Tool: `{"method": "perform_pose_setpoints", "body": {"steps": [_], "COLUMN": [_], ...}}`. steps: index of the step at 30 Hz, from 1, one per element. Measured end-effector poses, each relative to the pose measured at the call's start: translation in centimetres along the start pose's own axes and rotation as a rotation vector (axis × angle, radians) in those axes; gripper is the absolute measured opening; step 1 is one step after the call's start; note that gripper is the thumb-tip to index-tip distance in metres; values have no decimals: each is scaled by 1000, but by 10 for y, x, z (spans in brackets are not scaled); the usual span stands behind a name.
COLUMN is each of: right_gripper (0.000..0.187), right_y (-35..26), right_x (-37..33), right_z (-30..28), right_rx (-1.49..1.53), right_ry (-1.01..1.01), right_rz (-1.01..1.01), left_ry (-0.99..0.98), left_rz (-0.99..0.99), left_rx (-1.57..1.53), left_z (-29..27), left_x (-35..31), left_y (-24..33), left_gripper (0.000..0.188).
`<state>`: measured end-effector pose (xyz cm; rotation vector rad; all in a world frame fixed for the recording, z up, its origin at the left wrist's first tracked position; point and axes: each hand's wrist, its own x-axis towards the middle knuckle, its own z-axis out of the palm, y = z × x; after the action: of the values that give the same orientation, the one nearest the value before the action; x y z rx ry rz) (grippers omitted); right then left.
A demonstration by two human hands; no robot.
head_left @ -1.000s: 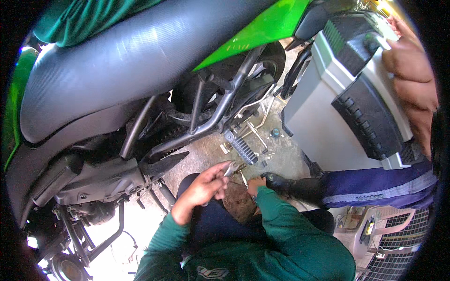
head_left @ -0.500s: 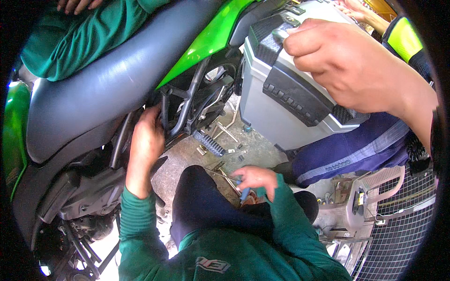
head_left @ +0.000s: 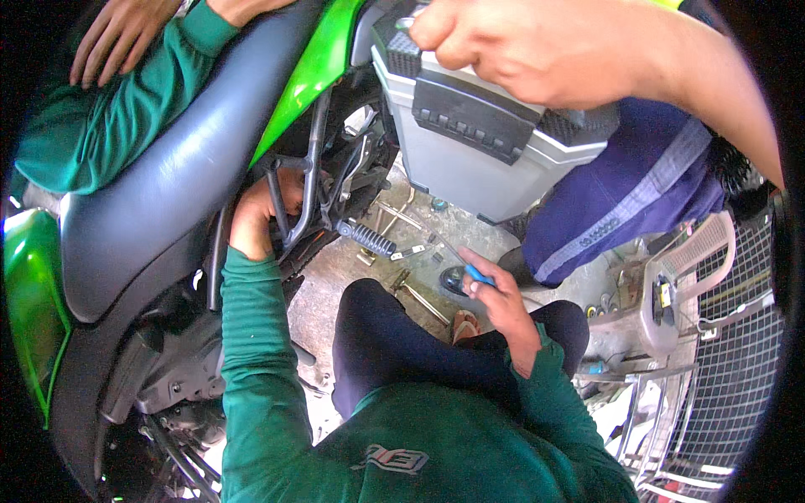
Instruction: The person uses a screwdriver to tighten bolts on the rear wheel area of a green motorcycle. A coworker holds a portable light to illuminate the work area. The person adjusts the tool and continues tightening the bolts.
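My left hand [head_left: 256,210] reaches in behind the black tubular bracket [head_left: 309,180] below the motorcycle seat [head_left: 180,168]. Its fingers are hidden by the tubes and the dark parts there. In front of my knees, my right hand [head_left: 501,298] is closed round the blue handle of a screwdriver [head_left: 477,274]. The screwdriver's thin shaft slants up and left over the floor, touching nothing that I can make out. A ribbed black footpeg [head_left: 366,237] sticks out from the motorcycle between my two hands.
A silver hard case [head_left: 478,151] with black corners stands ahead, another person's hand [head_left: 520,50] above it. A green-sleeved person's arm [head_left: 109,126] rests across the seat. Metal tools [head_left: 426,302] and a round dark dish [head_left: 454,281] lie on the floor. A beige plastic chair [head_left: 662,327] is at right.
My left hand has gone further in behind the bracket. My right hand has moved right and forward with the screwdriver, turning its shaft upward. The view has shifted, and the person's hand on the seat shows more.
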<state>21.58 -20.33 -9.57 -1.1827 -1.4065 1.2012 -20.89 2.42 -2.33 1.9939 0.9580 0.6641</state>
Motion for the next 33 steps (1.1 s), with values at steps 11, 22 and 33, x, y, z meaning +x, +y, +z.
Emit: {"method": "perform_pose_setpoints", "body": {"steps": [11,22,33], "right_gripper": [56,54,49], "right_y": [-25,-27,-53], "right_x": [39,65,78], "right_z": [54,56,40], "right_rx": [-547,-726,-1093], "right_ry": [-22,-32,1], "right_rz": [-395,-500,-715], "left_ry": [-116,47,35], "left_rz": [178,300,-34], "left_rx": [253,76,102], "left_z": [-4,6,16], "left_x": [-1,-24,-3], "left_y": [-3,-10,22], "left_gripper": [45,35,61]}}
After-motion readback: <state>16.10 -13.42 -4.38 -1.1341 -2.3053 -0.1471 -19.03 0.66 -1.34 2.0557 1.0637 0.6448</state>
